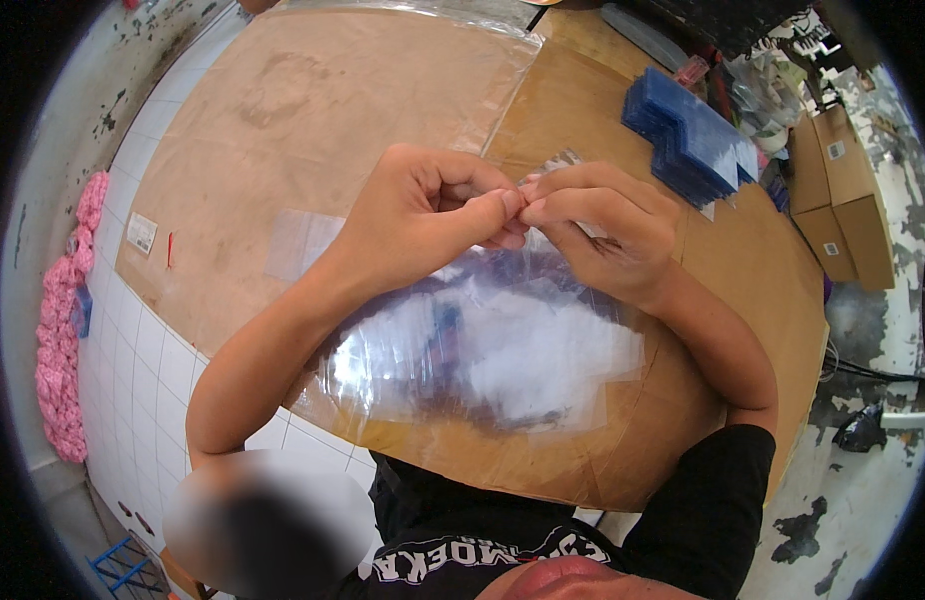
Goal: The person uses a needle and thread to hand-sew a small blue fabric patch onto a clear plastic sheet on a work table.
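Brown cardboard work surface [583, 470]. Left hand [413, 220] and right hand [623, 220] meet, thumbs and fingertips pinched close; anything between too small to tell. Clear plastic sheets [553, 350] heaped loosely just below; slick film could slide if hand brushes it. Heap's long axis roughly left-right, no clear pointing end. Blue plastic stack [683, 125] beyond, rightward.

In the head view, the person's left hand [423, 218] and right hand [621, 228] met at pinched fingertips above a glossy pile of clear plastic sheets [543, 350] on the brown-covered table [323, 110], well apart from a stack of blue, notched pieces [688, 135] near a cardboard box [843, 195].
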A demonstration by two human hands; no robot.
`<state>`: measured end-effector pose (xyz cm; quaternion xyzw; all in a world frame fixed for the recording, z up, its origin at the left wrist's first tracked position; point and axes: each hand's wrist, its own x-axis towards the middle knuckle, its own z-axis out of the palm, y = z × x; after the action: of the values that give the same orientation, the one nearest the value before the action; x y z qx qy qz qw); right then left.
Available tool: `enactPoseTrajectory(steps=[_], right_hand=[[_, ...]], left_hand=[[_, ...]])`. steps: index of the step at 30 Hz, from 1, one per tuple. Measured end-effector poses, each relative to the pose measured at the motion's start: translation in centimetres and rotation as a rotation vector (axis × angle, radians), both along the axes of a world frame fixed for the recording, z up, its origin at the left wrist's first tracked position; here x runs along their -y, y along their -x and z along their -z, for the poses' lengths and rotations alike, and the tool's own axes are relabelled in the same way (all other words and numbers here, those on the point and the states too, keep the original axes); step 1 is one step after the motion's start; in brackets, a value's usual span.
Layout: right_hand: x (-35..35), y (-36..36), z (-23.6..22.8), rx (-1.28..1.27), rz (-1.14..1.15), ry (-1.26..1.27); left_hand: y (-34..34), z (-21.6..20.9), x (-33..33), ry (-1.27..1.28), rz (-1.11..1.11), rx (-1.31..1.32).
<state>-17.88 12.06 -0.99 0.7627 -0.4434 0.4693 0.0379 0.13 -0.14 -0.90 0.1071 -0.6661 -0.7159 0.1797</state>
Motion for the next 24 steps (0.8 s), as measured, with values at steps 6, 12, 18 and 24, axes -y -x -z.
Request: enactPoseTrajectory(steps=[6, 12, 18, 24], right_hand=[[0.2, -0.3, -0.3, 0.055, 0.01, -0.008], [0.3, -0.3, -0.2, 0.065, 0.025, -0.014], [0.3, -0.3, -0.5, 0.079, 0.026, -0.018], [0.3, -0.2, -0.5, 0.064, 0.03, -0.027]], left_hand=[[-0.1, -0.1, 0.4, 0.041, 0.045, -0.002], [-0.1, -0.2, 0.4, 0.06, 0.037, 0.011], [-0.2, -0.2, 0.8, 0.028, 0.088, -0.024], [-0.2, -0.2, 1.3, 0.03, 0.133, -0.011]])
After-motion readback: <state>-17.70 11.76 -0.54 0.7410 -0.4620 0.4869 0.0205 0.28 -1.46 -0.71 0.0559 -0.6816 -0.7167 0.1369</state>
